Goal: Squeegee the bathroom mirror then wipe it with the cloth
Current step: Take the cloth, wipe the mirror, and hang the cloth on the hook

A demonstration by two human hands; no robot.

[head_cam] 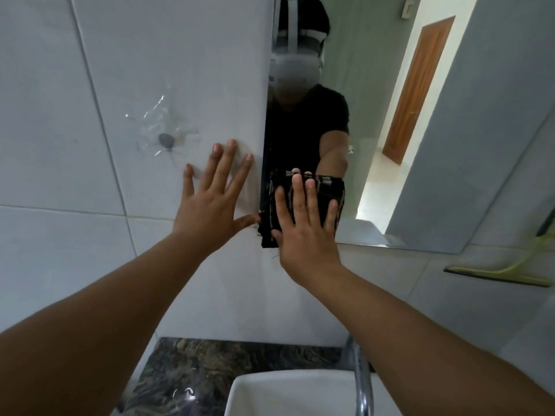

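Note:
The bathroom mirror (375,115) hangs on the white tiled wall, filling the upper right. My right hand (303,232) lies flat, fingers spread, pressing a dark striped cloth (271,205) against the mirror's lower left corner. My left hand (211,202) rests open with fingers apart on the tile just left of the mirror's edge, its thumb close to the cloth. A yellow-green squeegee (498,273) leans on the wall at the right, below the mirror's bottom edge, away from both hands.
A white basin (288,391) and chrome tap (362,382) sit below, on a dark marble counter (192,367). A grey wall hook on clear adhesive film (165,140) sticks to the tile at left. The mirror reflects a person in a headset and a wooden door.

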